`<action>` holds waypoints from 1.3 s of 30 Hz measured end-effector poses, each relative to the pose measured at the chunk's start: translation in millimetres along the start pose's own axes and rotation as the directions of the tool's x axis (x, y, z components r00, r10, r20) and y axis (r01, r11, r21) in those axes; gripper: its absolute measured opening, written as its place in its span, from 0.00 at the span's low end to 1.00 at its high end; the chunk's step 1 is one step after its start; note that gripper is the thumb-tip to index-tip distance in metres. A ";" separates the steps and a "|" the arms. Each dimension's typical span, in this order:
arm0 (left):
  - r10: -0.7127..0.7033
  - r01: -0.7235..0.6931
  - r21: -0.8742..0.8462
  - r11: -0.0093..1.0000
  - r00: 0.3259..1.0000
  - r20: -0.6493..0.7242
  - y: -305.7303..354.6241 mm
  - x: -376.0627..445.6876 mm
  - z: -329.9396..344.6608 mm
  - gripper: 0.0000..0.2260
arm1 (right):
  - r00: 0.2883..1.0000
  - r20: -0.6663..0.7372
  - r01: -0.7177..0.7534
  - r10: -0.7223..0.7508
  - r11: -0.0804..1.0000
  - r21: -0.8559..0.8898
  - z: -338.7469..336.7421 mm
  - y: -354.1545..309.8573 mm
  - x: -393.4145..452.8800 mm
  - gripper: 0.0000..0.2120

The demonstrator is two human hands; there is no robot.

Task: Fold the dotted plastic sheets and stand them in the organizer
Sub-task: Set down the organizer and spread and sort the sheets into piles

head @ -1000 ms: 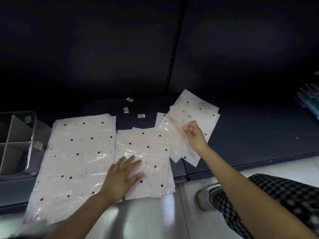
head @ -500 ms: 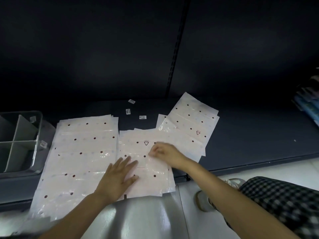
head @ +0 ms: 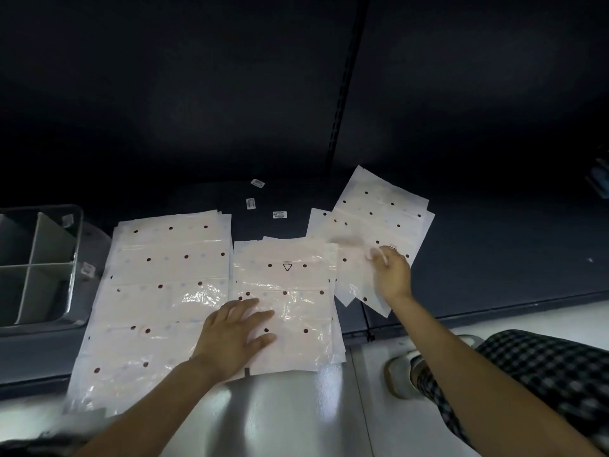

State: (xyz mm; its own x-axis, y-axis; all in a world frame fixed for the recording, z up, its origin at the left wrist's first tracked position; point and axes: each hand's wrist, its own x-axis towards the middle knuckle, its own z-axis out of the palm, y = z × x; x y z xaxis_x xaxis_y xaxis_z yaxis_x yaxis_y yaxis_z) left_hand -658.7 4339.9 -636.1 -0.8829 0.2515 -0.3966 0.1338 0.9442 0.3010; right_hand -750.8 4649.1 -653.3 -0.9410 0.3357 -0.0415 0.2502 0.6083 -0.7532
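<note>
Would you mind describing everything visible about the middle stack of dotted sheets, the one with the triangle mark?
The middle stack is thin, glossy, translucent white plastic printed with dark red and faint pale dots, plus a small black triangle outline near its far edge. It lies flat, its near edge overhanging the dark shelf. The left hand rests flat on its near left part; the right-hand pile's edge abuts or overlaps it.

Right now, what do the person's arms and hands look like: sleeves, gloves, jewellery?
Both forearms are bare, with no sleeves in view. The left hand and right hand wear no gloves, and no rings, watch or bracelet show. The right hand's fingers are motion-blurred.
</note>
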 end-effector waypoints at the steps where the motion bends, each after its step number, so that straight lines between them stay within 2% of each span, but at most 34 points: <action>1: -0.006 0.006 -0.014 1.000 1.000 0.003 0.1 0.6 -0.5 0.22 | 0.999 -0.039 -0.023 0.026 0.996 0.088 -3.4 -5.5 -0.5 0.14; 4: -0.014 0.012 -0.092 0.996 1.000 -0.016 2.1 3.1 -5.2 0.20 | 0.999 -0.052 0.001 0.012 0.971 0.240 -10.0 -29.5 -6.3 0.15; 6: -0.037 0.016 -0.278 0.960 0.997 -0.070 4.9 5.1 -14.5 0.19 | 0.996 0.042 0.068 -0.082 0.961 0.267 -8.7 -50.9 -15.5 0.13; 7: -0.068 0.021 -0.433 0.901 0.993 -0.093 6.6 5.4 -21.0 0.18 | 0.985 0.113 0.092 -0.128 0.955 0.281 -4.2 -59.8 -21.7 0.11; 9: -0.169 0.041 -0.760 0.648 0.981 -0.092 9.8 4.1 -37.0 0.18 | 0.933 0.280 0.156 -0.227 0.954 0.254 9.8 -74.6 -38.7 0.13; 11: -0.248 0.048 -0.925 0.376 0.968 -0.050 8.0 1.0 -53.8 0.22 | 0.833 0.439 0.281 -0.338 0.940 0.192 25.9 -90.0 -60.3 0.17; 12: -0.271 0.051 -0.959 0.277 0.962 -0.027 4.3 -1.2 -61.1 0.24 | 0.762 0.520 0.335 -0.385 0.923 0.191 34.7 -96.4 -72.4 0.18; 14: -0.306 0.077 -0.985 0.155 0.952 0.026 -7.5 -5.8 -72.0 0.25 | 0.570 0.655 0.572 -0.496 0.812 0.118 50.2 -102.7 -95.3 0.18; 16: -0.325 0.149 -0.979 0.139 0.941 0.097 -23.3 -9.2 -76.5 0.23 | 0.356 0.750 0.797 -0.558 0.600 0.067 59.5 -102.2 -112.6 0.19; 17: -0.331 0.193 -0.968 0.159 0.934 0.132 -30.3 -12.1 -76.8 0.22 | 0.285 0.776 0.846 -0.563 0.528 0.073 61.9 -99.8 -118.0 0.19; 18: -0.339 0.229 -0.956 0.182 0.928 0.157 -36.7 -15.9 -75.3 0.20 | 0.241 0.790 0.871 -0.563 0.485 0.079 62.7 -97.1 -121.3 0.19; 19: -0.344 0.243 -0.946 0.216 0.925 0.159 -42.1 -20.2 -72.6 0.16 | 0.229 0.792 0.876 -0.566 0.475 0.086 62.7 -93.8 -122.1 0.18; 20: -0.353 0.241 -0.931 0.276 0.926 0.135 -47.7 -23.7 -68.8 0.11 | 0.251 0.781 0.859 -0.571 0.503 0.092 60.9 -90.5 -120.4 0.17; 21: -0.367 0.236 -0.912 0.336 0.925 0.104 -53.2 -26.7 -64.3 0.08 | 0.312 0.752 0.820 -0.580 0.564 0.094 58.7 -87.1 -115.8 0.16; 23: -0.426 0.226 -0.891 0.394 0.904 0.041 -65.4 -29.3 -54.1 0.08 | 0.523 0.640 0.705 -0.563 0.708 0.047 50.6 -78.1 -98.0 0.17; 25: -0.560 0.226 -0.892 0.393 0.828 -0.037 -78.0 -29.4 -50.2 0.09 | 0.724 0.492 0.593 -0.483 0.800 -0.088 37.5 -61.4 -73.4 0.20; 27: -0.684 0.228 -0.883 0.411 0.717 -0.133 -93.1 -28.2 -48.2 0.10 | 0.845 0.413 0.467 -0.340 0.846 -0.259 19.8 -35.6 -52.0 0.25; 30: -0.746 0.280 -0.809 0.517 0.611 -0.265 -109.8 -30.1 -44.2 0.10 | 0.889 0.424 0.371 -0.173 0.814 -0.447 1.5 2.9 -38.9 0.30; 32: -0.759 0.311 -0.784 0.537 0.584 -0.288 -115.3 -30.9 -41.0 0.11 | 0.909 0.373 0.338 -0.187 0.855 -0.394 -0.7 13.6 -36.5 0.26; 35: -0.728 0.339 -0.727 0.597 0.610 -0.313 -110.5 -32.2 -38.6 0.12 | 0.963 0.182 0.242 -0.201 0.940 -0.242 -1.2 11.0 -31.4 0.11; 39: -0.564 0.369 -0.438 0.820 0.651 -0.508 -92.4 -36.1 -32.7 0.12 | 0.997 0.060 0.053 -0.043 0.981 -0.185 -8.2 6.1 -18.3 0.09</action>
State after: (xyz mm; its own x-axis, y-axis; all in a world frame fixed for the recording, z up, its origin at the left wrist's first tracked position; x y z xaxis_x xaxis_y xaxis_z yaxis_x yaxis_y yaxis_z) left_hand -654.0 4236.6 -621.3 -0.8788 -0.4771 0.0131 -0.4130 0.7738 0.4802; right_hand -730.2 4652.6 -651.7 -0.9629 0.2656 -0.0486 0.2375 0.7476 -0.6203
